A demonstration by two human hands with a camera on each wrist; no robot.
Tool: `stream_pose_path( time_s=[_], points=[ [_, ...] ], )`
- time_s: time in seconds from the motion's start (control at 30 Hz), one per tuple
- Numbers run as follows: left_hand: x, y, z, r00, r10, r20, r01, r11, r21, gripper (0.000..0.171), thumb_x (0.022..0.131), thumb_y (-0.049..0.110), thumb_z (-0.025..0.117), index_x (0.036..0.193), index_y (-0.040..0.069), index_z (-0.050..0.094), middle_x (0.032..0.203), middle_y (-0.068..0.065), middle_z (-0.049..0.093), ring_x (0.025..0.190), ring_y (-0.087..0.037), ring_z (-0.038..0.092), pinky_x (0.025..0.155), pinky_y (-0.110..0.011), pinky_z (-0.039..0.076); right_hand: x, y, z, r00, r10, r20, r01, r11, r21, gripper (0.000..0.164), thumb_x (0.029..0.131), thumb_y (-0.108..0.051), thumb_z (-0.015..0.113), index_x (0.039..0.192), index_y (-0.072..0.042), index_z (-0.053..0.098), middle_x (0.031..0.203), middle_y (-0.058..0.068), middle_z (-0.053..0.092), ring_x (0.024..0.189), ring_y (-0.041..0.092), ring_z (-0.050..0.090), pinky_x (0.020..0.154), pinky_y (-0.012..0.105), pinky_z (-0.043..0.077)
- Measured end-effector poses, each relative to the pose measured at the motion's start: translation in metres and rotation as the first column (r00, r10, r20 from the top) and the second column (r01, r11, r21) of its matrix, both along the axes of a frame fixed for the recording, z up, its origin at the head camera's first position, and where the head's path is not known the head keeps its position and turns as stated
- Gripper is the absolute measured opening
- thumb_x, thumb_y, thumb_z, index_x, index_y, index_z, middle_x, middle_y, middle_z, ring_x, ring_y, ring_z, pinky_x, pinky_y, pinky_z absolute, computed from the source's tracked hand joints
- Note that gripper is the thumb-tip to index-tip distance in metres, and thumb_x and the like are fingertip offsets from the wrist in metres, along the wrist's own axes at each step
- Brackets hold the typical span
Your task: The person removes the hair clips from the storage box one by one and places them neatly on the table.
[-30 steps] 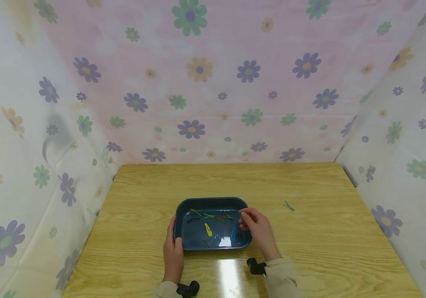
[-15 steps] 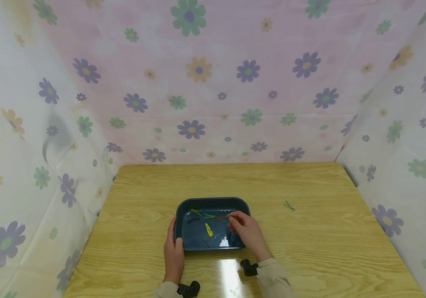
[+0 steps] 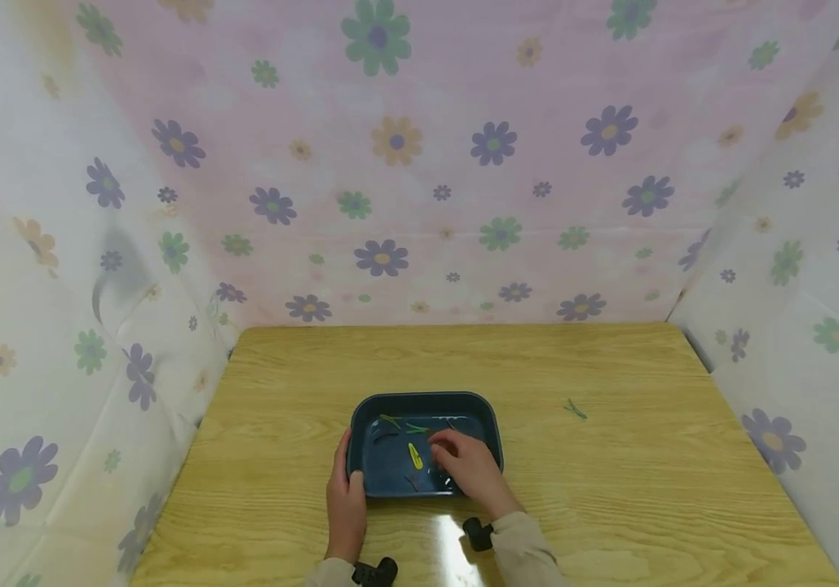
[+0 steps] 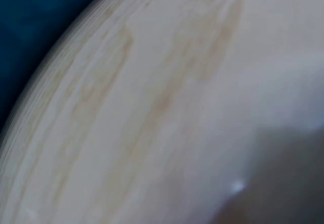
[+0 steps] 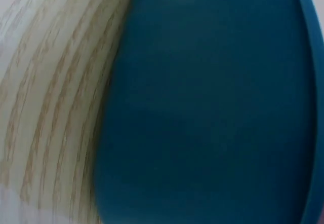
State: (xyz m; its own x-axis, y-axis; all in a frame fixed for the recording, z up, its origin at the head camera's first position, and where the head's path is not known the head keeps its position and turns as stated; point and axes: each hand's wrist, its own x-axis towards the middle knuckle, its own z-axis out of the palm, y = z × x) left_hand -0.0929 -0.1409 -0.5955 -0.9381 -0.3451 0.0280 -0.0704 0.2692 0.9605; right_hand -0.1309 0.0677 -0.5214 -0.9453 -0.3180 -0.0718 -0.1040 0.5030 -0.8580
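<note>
My left hand [image 3: 346,509] grips the left end of a dark blue rectangular tray [image 3: 426,399], thumb at the near left corner and fingers along the outer side. Over the tray's right half hovers my right hand [image 3: 474,473], its fingers bent and fingertips close to a thin brown piece, partly hidden. No object shows between thumb and index finger. Inside the tray lie a yellow snap hair clip [image 3: 415,456], a green forked piece [image 3: 415,428], a yellow-green forked piece [image 3: 390,421], a dark curved piece [image 3: 386,435] and a small brown forked piece [image 3: 412,482].
A thin green forked piece [image 3: 576,409] lies on the wooden table [image 3: 632,481], right of the tray. Flower-patterned cloth [image 3: 426,204] stands behind and at both sides. The right wrist view is mostly filled by the blue tray's wall [image 5: 202,107]; the left wrist view is blurred.
My right hand has moved left from the tray's right rim to over its inside, covering the blue hair clip. The left hand keeps its hold on the tray. The head view has shifted slightly.
</note>
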Motion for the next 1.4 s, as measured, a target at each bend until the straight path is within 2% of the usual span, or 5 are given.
stream_pose_path(
  time_s=[0.2, 0.4, 0.77, 1.1, 1.4],
  points=[
    [0.0, -0.001, -0.001, 0.999, 0.012, -0.032, -0.012, 1.0, -0.022, 0.064, 0.084, 0.0, 0.035, 0.138, 0.033, 0.031, 0.137, 0.019, 0.032, 0.067, -0.017, 0.041, 0.066, -0.031, 0.034, -0.003, -0.007, -0.006, 0.994, 0.107, -0.005, -0.107, 0.992, 0.075, 0.026, 0.09, -0.025, 0.05, 0.107, -0.009, 0.061, 0.083, -0.001, 0.062, 0.068, 0.013, 0.058, 0.059, 0.028, 0.042],
    [0.0, -0.001, 0.0, 1.0, 0.012, -0.021, -0.013, 0.999, -0.037, 0.065, 0.084, 0.0, 0.036, 0.138, 0.034, 0.031, 0.137, 0.017, 0.032, 0.054, -0.016, 0.037, 0.053, -0.03, 0.033, -0.005, -0.009, -0.009, 0.985, 0.169, 0.045, -0.173, 0.98, 0.099, 0.028, 0.09, -0.025, 0.05, 0.11, -0.009, 0.061, 0.085, -0.003, 0.062, 0.069, 0.014, 0.058, 0.06, 0.03, 0.042],
    [0.001, -0.002, 0.0, 1.0, 0.002, -0.026, -0.003, 1.0, -0.025, 0.064, 0.085, 0.0, 0.036, 0.138, 0.035, 0.03, 0.137, 0.017, 0.033, 0.046, -0.016, 0.031, 0.052, -0.03, 0.032, -0.007, -0.019, -0.008, 0.952, 0.279, 0.123, -0.296, 0.942, 0.156, 0.03, 0.085, -0.032, 0.057, 0.107, -0.013, 0.063, 0.084, -0.007, 0.06, 0.071, 0.008, 0.055, 0.062, 0.031, 0.043],
    [0.001, 0.0, 0.001, 1.0, 0.007, -0.028, -0.007, 1.0, -0.019, 0.063, 0.084, 0.0, 0.036, 0.139, 0.032, 0.032, 0.136, 0.017, 0.034, 0.047, -0.017, 0.031, 0.051, -0.031, 0.031, -0.008, -0.03, -0.015, 0.938, 0.326, 0.118, -0.345, 0.907, 0.24, 0.026, 0.085, -0.033, 0.056, 0.101, -0.015, 0.067, 0.095, -0.004, 0.062, 0.085, 0.015, 0.058, 0.071, 0.031, 0.044],
    [0.0, 0.0, -0.001, 0.999, 0.01, -0.033, -0.011, 0.999, -0.037, 0.064, 0.084, 0.0, 0.036, 0.138, 0.033, 0.032, 0.136, 0.018, 0.033, 0.052, -0.017, 0.032, 0.053, -0.03, 0.031, -0.009, -0.034, -0.016, 0.946, 0.305, 0.11, -0.325, 0.9, 0.29, 0.022, 0.085, -0.029, 0.056, 0.096, -0.015, 0.068, 0.093, -0.003, 0.063, 0.083, 0.015, 0.058, 0.069, 0.03, 0.044]
  ],
)
